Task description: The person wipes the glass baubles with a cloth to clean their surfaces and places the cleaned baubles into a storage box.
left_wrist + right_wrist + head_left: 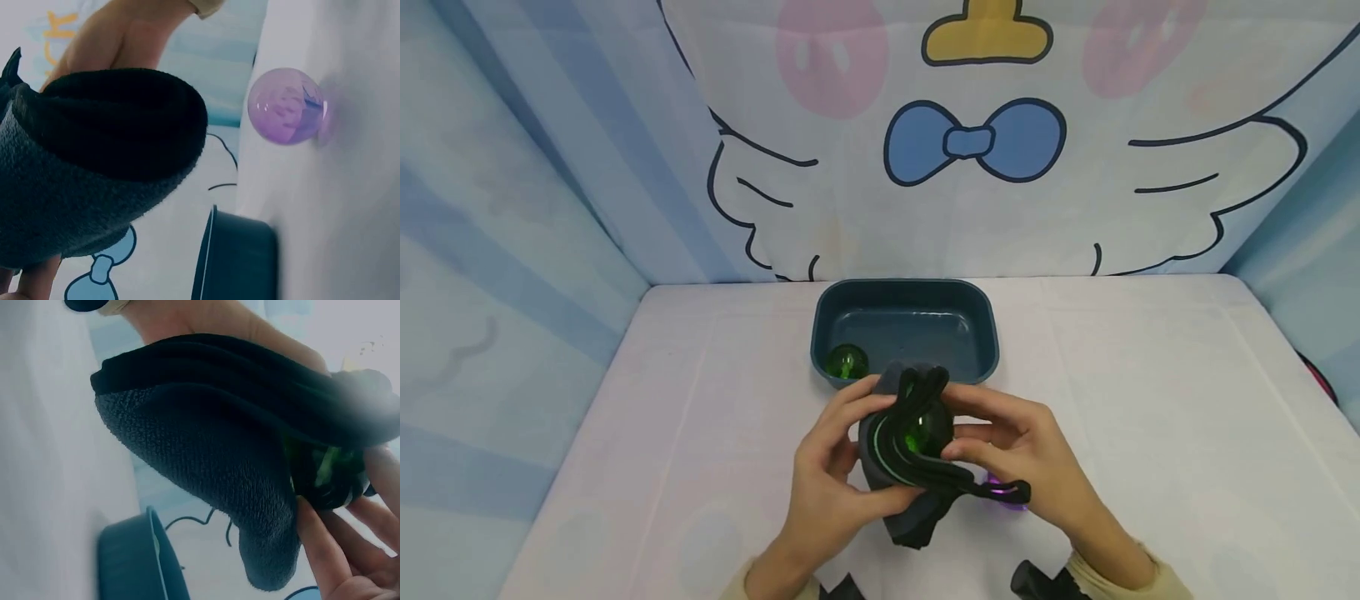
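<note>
The table (1150, 400) is walled on three sides by a cartoon-printed curtain (970, 167), with bare surface lying wide to the left and right of the hands and the near edge just below the wrists. A dark teal tray (985, 333) sits at the middle toward the back, its front rim just beyond the fingers, with a green ball (847, 363) in its near-left corner. Both hands hold a dark grey sock (910, 492) above the table: the left hand (831, 475) grips its left side, and the right hand (1022, 450) pinches the stretched black cuff, where a second green ball (925, 433) shows in the opening. A purple ball (287, 106) rests on the table under the right hand. No writing can be read.
</note>
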The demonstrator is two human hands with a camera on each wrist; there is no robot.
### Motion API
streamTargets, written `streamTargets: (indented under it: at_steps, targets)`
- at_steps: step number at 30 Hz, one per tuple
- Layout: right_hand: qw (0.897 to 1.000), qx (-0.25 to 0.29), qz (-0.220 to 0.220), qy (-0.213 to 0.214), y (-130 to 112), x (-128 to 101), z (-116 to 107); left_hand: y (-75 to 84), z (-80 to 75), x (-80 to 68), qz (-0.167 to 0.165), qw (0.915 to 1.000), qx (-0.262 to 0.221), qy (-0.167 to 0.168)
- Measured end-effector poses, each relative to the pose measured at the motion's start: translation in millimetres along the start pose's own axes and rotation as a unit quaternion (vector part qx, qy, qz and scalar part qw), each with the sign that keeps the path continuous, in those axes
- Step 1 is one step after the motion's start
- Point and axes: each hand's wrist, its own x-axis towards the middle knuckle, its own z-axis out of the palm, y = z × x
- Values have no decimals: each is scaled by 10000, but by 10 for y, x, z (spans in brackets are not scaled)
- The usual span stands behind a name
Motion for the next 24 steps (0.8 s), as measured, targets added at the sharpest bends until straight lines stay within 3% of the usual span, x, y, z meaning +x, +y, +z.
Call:
streamTargets:
  at_steps: [3,10,16,19,24]
  targets:
    - [9995,-300,-77,75,-17,-12,9,21,19,-3,-48,9999,13,127]
    - [9892,-977,-1086,-109,-76,-22,-61,62,59,0,101,9997,-32,205]
    - [9735,-1887,-1263,-278,-41,-18,-80,67,30,-8,10,9997,-159,157]
    - [9808,-1531,-1179,-260,-10,-5,-68,63,15,0,19,9999,-123,2]
    - [9960,-337,-777,-280,23,-9,-69,61,13,10,89,9995,-109,-266]
